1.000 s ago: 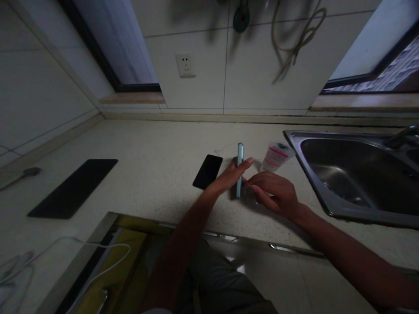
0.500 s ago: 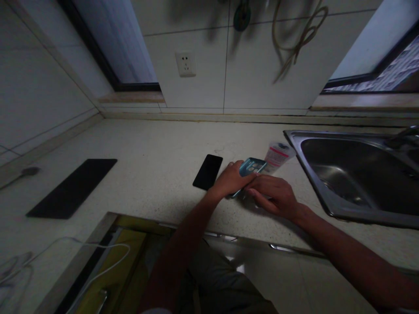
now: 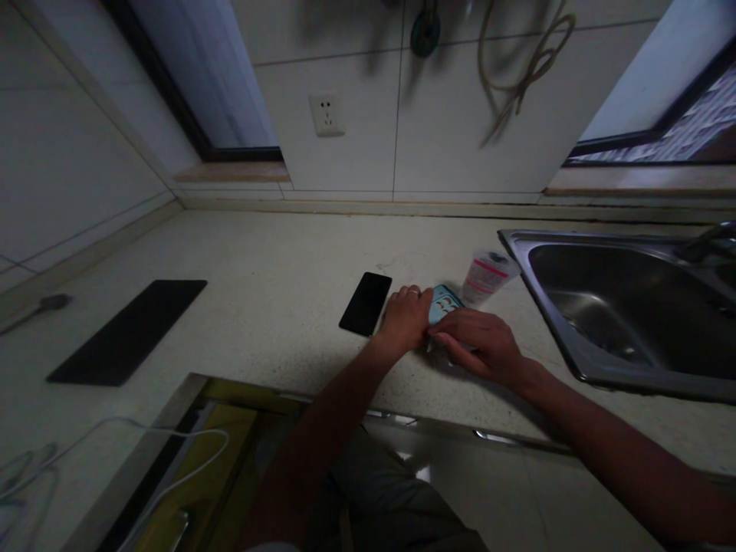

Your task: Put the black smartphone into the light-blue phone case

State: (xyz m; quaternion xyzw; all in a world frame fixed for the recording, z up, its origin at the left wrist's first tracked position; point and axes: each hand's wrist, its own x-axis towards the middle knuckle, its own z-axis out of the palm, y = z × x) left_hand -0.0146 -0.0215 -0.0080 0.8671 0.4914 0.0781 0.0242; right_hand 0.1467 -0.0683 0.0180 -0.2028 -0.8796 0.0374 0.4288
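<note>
A light-blue phone case (image 3: pixel 441 301) with a printed pattern is between my hands, above the counter. My left hand (image 3: pixel 404 316) wraps round its left side, a ring showing on one finger. The fingers of my right hand (image 3: pixel 480 337) are bent and pinched together at the case's near right edge. Something small and see-through shows beneath those fingers, too unclear to name. A black phone (image 3: pixel 366 303) lies flat just left of my left hand. Behind the case, a clear plastic cup (image 3: pixel 487 277) with pink bands leans at a slant.
A steel sink (image 3: pixel 552 330) is set into the counter on the right. On the left lies a dark flat mat (image 3: pixel 129 330), with a white cable (image 3: pixel 172 432) hanging over the counter's edge. A socket (image 3: pixel 326 115) sits on the tiled wall.
My left hand has turned the phone case, so its patterned light-blue face now shows instead of a darker teal one. The right hand has barely moved.
</note>
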